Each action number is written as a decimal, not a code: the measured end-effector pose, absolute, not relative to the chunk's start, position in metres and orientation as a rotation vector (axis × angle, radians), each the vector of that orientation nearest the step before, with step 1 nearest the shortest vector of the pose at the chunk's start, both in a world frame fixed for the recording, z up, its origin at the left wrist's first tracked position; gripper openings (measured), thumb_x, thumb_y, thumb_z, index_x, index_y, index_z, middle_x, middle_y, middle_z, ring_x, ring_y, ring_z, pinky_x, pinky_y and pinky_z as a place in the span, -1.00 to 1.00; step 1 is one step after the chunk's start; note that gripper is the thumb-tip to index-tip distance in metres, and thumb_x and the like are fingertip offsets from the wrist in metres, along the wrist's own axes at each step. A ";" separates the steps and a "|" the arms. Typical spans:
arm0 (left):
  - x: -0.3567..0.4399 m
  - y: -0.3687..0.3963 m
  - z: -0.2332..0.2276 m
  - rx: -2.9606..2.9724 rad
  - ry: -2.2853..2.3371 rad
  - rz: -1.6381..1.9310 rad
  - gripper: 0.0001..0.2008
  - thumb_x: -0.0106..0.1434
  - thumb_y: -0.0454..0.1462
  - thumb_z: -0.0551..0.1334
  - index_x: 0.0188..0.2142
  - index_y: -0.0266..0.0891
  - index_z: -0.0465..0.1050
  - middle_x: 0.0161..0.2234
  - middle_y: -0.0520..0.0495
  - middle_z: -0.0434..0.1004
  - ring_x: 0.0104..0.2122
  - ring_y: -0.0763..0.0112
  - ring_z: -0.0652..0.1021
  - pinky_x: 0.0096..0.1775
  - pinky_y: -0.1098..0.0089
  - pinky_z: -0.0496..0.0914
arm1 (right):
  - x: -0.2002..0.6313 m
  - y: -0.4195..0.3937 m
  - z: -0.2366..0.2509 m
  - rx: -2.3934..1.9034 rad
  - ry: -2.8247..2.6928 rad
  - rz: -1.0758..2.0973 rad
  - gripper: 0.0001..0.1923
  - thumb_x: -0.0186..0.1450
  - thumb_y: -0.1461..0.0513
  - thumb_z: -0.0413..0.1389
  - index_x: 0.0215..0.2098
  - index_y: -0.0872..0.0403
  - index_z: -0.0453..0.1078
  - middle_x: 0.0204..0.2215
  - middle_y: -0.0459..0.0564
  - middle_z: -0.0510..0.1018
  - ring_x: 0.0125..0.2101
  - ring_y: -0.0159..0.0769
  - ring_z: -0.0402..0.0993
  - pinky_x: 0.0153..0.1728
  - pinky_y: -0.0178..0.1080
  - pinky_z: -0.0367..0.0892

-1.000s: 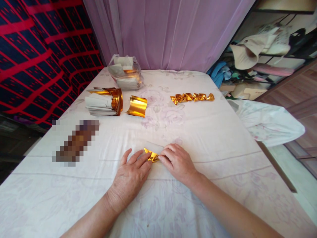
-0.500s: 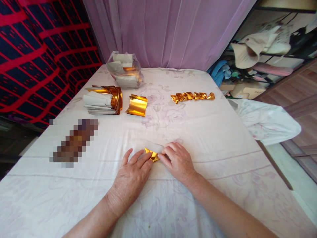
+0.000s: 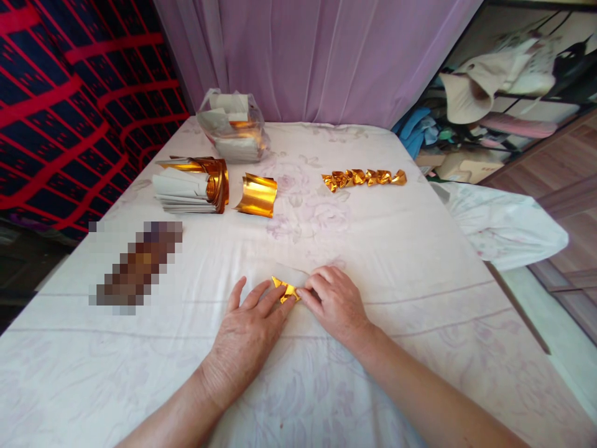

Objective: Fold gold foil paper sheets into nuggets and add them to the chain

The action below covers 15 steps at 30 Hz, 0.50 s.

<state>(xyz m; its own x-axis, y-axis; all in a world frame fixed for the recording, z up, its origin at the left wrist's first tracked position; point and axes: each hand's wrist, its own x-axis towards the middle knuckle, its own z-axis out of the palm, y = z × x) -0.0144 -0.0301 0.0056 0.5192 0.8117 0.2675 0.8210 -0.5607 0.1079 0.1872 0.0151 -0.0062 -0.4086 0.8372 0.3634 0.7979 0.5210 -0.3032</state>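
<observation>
Foil piece [image 3: 285, 290] sits right between the two hands on the sheet [image 3: 382, 249], near the front edge, and only a small crumpled gold corner of it shows. Left hand [image 3: 247, 333] lies flat with its fingers spread, fingertips pressing down on the near side of the foil. Right hand [image 3: 333, 302] is curled over the other end, fingers bent and pinning it, so the hands are close together and both are pressing on the same piece, not gripping it in the air.

Looks to me like a folding step, with a crease being flattened against the bed. I'd guess the next move needs a firm press along the fold while one hand keeps it from sliding, since the foil is slick and the sheet under it is soft and wrinkly with a faint floral print.

Further back on the left there's a stack [image 3: 189, 190] of white-backed gold sheets, curling at the edges, and just beside it a loose sheet [image 3: 257, 195] bowed up like a little arch, very shiny. Off to the right, well apart, is a row [image 3: 364, 178] of finished folded gold bits laid end to end. At the far edge, a clear plastic bag [image 3: 232, 124] holds more sheets, with a lilac curtain [image 3: 321, 56] behind it.
</observation>
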 end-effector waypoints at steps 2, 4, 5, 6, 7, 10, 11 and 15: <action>-0.014 -0.030 0.006 -2.710 -1.466 -0.454 -0.66 0.37 -0.30 0.16 0.12 -0.03 0.40 0.08 -0.01 0.53 0.10 0.13 0.46 0.25 -0.06 -0.01 | 0.187 0.015 -0.006 -1.333 -2.298 0.118 -0.78 0.34 0.19 0.16 -0.47 0.03 0.37 -0.43 -0.02 0.45 -0.35 -0.23 0.36 -0.31 -0.18 0.22; -0.013 -0.030 0.006 -2.704 -1.469 -0.462 -0.67 0.37 -0.30 0.16 0.10 -0.03 0.41 0.07 -0.01 0.53 0.09 0.13 0.46 0.25 -0.06 0.00 | 0.187 0.015 -0.007 -1.341 -2.289 0.117 -0.79 0.33 0.20 0.16 -0.47 0.03 0.36 -0.43 -0.03 0.45 -0.35 -0.23 0.36 -0.30 -0.19 0.22; -0.013 -0.030 0.006 -2.702 -1.469 -0.460 -0.67 0.37 -0.30 0.16 0.09 -0.03 0.42 0.06 -0.01 0.54 0.09 0.13 0.46 0.25 -0.06 0.00 | 0.187 0.015 -0.007 -1.344 -2.285 0.114 -0.79 0.33 0.20 0.16 -0.47 0.03 0.36 -0.43 -0.03 0.45 -0.35 -0.24 0.36 -0.30 -0.19 0.22; -0.013 -0.030 0.006 -2.700 -1.472 -0.455 -0.68 0.37 -0.30 0.16 0.09 -0.03 0.42 0.06 -0.01 0.54 0.09 0.14 0.46 0.25 -0.07 0.01 | 0.187 0.015 -0.007 -1.347 -2.281 0.111 -0.79 0.33 0.20 0.16 -0.47 0.03 0.36 -0.43 -0.03 0.45 -0.35 -0.24 0.36 -0.30 -0.20 0.21; -0.013 -0.031 0.006 -2.696 -1.480 -0.450 -0.68 0.37 -0.30 0.15 0.08 -0.02 0.43 0.06 -0.01 0.54 0.09 0.15 0.46 0.25 -0.07 0.01 | 0.187 0.015 -0.007 -1.352 -2.281 0.106 -0.79 0.33 0.20 0.16 -0.47 0.03 0.36 -0.43 -0.04 0.46 -0.35 -0.24 0.36 -0.30 -0.20 0.21; -0.011 -0.032 0.006 -2.691 -1.519 -0.425 -0.68 0.38 -0.30 0.14 0.09 0.00 0.42 0.07 0.01 0.53 0.11 0.17 0.45 0.26 -0.07 0.00 | 0.186 0.015 -0.007 -1.367 -2.290 0.099 -0.80 0.32 0.21 0.18 -0.48 0.03 0.36 -0.43 -0.05 0.46 -0.35 -0.25 0.36 -0.29 -0.21 0.20; -0.011 -0.032 0.007 -2.692 -1.530 -0.416 -0.67 0.38 -0.30 0.13 0.10 0.00 0.41 0.07 0.01 0.52 0.11 0.17 0.44 0.26 -0.07 0.00 | 0.186 0.015 -0.006 -1.374 -2.292 0.099 -0.80 0.31 0.22 0.18 -0.48 0.04 0.36 -0.43 -0.05 0.46 -0.35 -0.25 0.36 -0.29 -0.21 0.20; -0.008 -0.033 0.007 -2.705 -1.545 -0.382 -0.65 0.39 -0.32 0.11 0.13 -0.03 0.39 0.10 0.00 0.51 0.12 0.15 0.43 0.26 -0.07 0.00 | 0.184 0.014 -0.005 -1.399 -2.302 0.106 -0.81 0.29 0.22 0.20 -0.48 0.04 0.36 -0.44 -0.05 0.45 -0.35 -0.24 0.36 -0.29 -0.20 0.21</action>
<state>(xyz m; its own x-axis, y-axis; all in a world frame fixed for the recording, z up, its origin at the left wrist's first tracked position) -0.0082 -0.0328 0.0069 0.4856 0.8483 0.2113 0.8490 -0.5152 0.1172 0.1844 0.0143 -0.0046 -0.3900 0.8598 0.3296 0.8259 0.4849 -0.2877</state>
